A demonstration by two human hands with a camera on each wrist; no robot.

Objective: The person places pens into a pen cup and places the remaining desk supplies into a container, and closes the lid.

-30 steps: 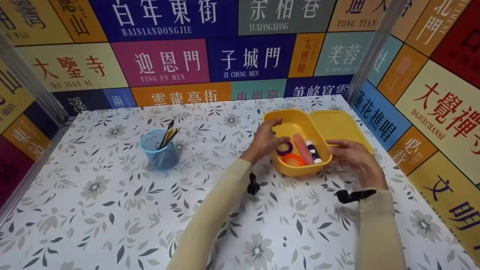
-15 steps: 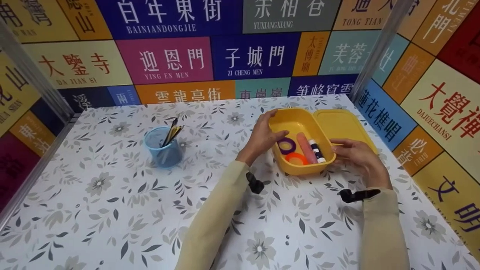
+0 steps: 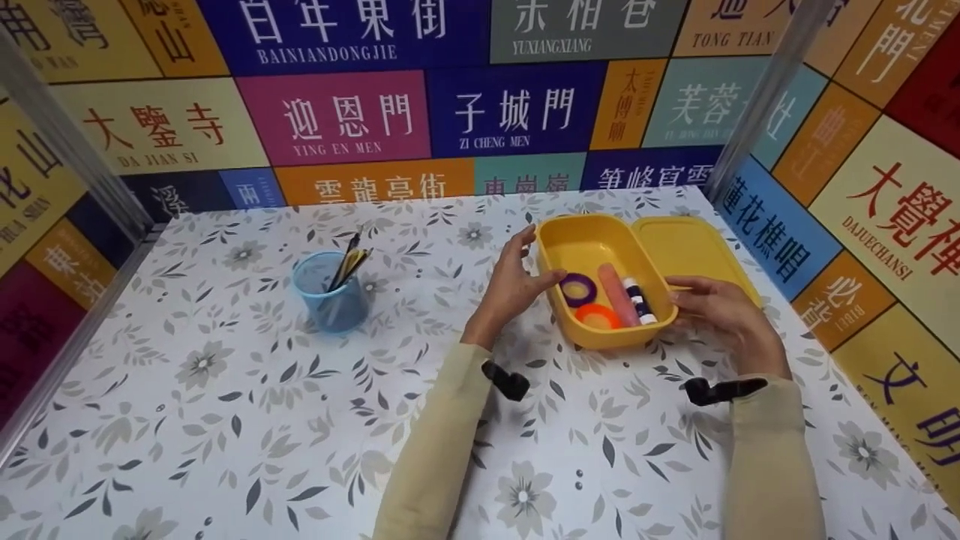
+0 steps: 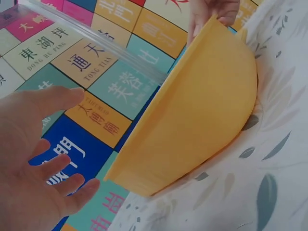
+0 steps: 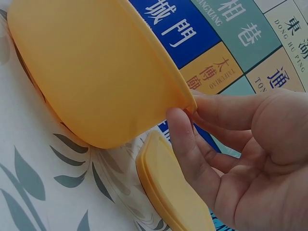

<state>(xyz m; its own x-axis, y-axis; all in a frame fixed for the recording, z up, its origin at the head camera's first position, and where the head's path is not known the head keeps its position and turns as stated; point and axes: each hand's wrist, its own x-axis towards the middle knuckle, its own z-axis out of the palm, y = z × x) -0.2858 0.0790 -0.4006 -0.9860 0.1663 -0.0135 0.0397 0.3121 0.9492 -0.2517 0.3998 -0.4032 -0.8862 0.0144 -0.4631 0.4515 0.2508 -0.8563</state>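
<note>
- Fingers of the left hand [image 3: 514,281] are spread and relaxed at the yellow box's 9 o'clock side; in the left wrist view there is a gap between them and the box wall, so they hold nothing.
- Fingers of the right hand [image 3: 716,311] are at the box's 3 o'clock edge, thumb and forefinger pinching the rim, as the right wrist view shows.
- At the desk's [image 3: 225,420] 10 o'clock part stands a blue cup [image 3: 330,292] with dark and yellow pencils [image 3: 345,262] leaning in it, well apart from both hands.
- The yellow box [image 3: 592,247] sits at the desk's 2 o'clock part, between the two hands. It is a rounded oblong tub of plain, smooth yellow plastic, open, with a thin rim.
- Inside it, from 9 to 3 o'clock: a purple tape ring [image 3: 578,289], an orange tape ring [image 3: 598,317] just nearer the person, a pink stick [image 3: 619,294] and a white glue stick [image 3: 640,301] with a dark band, lying side by side.
- Its yellow lid [image 3: 694,251] lies open, flat on the desk at the box's 3 o'clock side, joining the box along one edge.
- Wall panels [image 3: 517,112] with coloured signs stand behind the desk at 12 o'clock and along its 3 o'clock side.
</note>
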